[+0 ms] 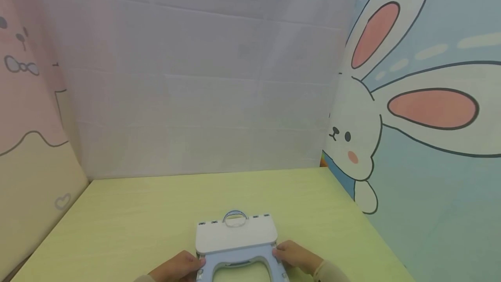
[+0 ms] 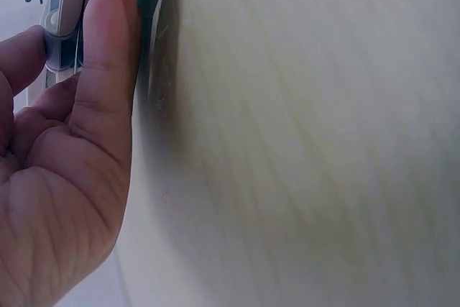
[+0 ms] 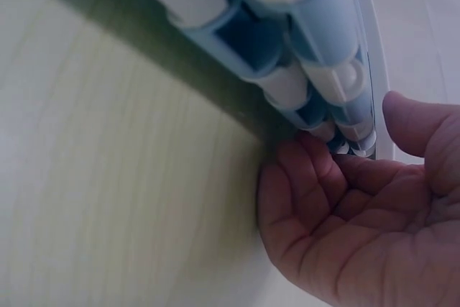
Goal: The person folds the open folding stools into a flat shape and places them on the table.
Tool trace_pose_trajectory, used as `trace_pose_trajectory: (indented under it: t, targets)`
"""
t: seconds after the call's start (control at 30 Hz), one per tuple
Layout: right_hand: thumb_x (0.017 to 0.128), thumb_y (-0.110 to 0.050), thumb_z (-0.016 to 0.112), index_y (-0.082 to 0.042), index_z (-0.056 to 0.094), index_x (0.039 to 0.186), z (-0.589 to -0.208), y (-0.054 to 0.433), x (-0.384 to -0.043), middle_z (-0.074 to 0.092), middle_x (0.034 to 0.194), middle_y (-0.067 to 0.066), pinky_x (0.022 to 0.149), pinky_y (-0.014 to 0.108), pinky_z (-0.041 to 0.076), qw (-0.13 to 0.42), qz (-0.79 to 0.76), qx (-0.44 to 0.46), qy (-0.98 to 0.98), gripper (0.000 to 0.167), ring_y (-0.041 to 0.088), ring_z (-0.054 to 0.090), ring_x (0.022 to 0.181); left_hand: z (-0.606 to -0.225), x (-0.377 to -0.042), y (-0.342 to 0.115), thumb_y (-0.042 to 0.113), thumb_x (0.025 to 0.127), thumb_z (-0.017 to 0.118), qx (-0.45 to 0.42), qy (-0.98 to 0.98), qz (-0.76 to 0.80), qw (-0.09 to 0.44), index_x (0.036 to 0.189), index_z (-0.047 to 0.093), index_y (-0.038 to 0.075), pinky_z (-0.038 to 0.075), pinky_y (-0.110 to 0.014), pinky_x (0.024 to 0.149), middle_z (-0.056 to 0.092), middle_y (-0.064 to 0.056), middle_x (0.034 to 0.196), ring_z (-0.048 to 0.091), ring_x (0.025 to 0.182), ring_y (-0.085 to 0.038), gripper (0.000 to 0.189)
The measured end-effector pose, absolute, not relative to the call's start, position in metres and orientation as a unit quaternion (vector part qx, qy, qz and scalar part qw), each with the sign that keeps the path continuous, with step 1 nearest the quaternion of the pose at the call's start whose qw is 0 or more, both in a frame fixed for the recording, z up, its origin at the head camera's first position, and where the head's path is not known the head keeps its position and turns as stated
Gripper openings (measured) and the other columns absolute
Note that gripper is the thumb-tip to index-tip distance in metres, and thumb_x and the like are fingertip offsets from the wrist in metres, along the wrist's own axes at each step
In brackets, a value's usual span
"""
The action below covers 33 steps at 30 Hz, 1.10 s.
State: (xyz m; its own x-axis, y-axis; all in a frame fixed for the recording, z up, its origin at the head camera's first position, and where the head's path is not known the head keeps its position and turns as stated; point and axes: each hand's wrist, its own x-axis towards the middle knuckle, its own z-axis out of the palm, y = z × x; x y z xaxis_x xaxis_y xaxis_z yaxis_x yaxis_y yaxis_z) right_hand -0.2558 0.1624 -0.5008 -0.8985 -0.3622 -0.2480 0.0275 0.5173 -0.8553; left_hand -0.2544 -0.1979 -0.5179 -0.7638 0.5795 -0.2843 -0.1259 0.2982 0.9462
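Observation:
A folded plastic folding stool [image 1: 236, 235], white on one part and light blue on the other, lies at the near edge of the head view. A small clear-and-blue carry handle [image 1: 235, 217] stands up from its far edge. My left hand [image 1: 178, 266] grips the left side, thumb on the blue part. On the opposite side my right hand [image 1: 297, 256] holds the edge, its thumb on top. The left wrist view shows the stool's hinged edge [image 2: 66, 12] between thumb and fingers. In the right wrist view, curled fingers [image 3: 305, 177] meet the blue-and-white hinge row [image 3: 323, 34].
The pale yellow-green tabletop [image 1: 156, 212] stretches around the stool. A white sheet [image 1: 203, 99] hangs behind it. Printed panels stand at both sides, a pink and cream one [image 1: 31, 112] at left and a blue one with a rabbit [image 1: 430, 195] at right.

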Motion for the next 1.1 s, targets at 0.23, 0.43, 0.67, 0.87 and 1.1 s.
trace_pose_trajectory:
  t: [0.23, 0.43, 0.67, 0.87, 1.1]
  targets:
    - [0.095, -0.014, 0.054, -0.005, 0.054, 0.071, -0.499, 0.162, -0.255, 0.043, 0.063, -0.003, 0.059, 0.026, 0.036, 0.206, -0.475, -0.094, 0.850, 0.026, 0.013, 0.041, 0.060, -0.517, -0.251, -0.196, 0.026, 0.098, 0.053, 0.142, 0.759, 0.566, 0.289, 0.087, 0.070, -0.007, 0.032, -0.020, 0.051, 0.045, 0.007, 0.057, 0.039, 0.052, -0.005, 0.039]
    - [0.095, -0.013, 0.054, -0.007, 0.052, 0.069, -0.500, 0.163, -0.255, 0.043, 0.062, -0.003, 0.059, 0.026, 0.035, 0.205, -0.479, -0.101, 0.848, 0.027, 0.013, 0.040, 0.059, -0.516, -0.250, -0.194, 0.024, 0.099, 0.052, 0.123, 0.764, 0.565, 0.286, 0.088, 0.070, -0.008, 0.036, -0.019, 0.052, 0.052, 0.004, 0.060, 0.044, 0.054, -0.007, 0.038]
    - [0.096, -0.014, 0.052, -0.012, 0.048, 0.068, -0.504, 0.167, -0.257, 0.041, 0.063, -0.003, 0.059, 0.026, 0.034, 0.213, -0.485, -0.124, 0.839, 0.028, 0.012, 0.039, 0.060, -0.517, -0.250, -0.196, 0.025, 0.097, 0.054, 0.116, 0.771, 0.559, 0.281, 0.085, 0.071, -0.003, 0.031, -0.019, 0.049, 0.043, 0.007, 0.055, 0.038, 0.051, -0.005, 0.035]
    - [0.096, -0.019, 0.052, -0.005, 0.058, 0.077, -0.497, 0.174, -0.263, 0.052, 0.069, -0.002, 0.062, 0.028, 0.044, 0.248, -0.467, -0.143, 0.836, 0.025, 0.013, 0.049, 0.065, -0.515, -0.249, -0.199, 0.029, 0.096, 0.057, 0.102, 0.776, 0.556, 0.281, 0.082, 0.069, 0.001, 0.033, -0.020, 0.051, 0.043, 0.006, 0.055, 0.039, 0.052, -0.007, 0.034]
    - [0.098, -0.024, 0.050, 0.009, 0.062, 0.101, -0.480, 0.182, -0.270, 0.062, 0.084, 0.005, 0.071, 0.038, 0.051, 0.218, -0.467, -0.138, 0.846, 0.035, 0.020, 0.059, 0.078, -0.508, -0.252, -0.199, 0.025, 0.096, 0.052, 0.059, 0.816, 0.515, 0.258, 0.084, 0.068, -0.002, 0.044, -0.023, 0.055, 0.058, 0.001, 0.066, 0.050, 0.056, -0.010, 0.034]
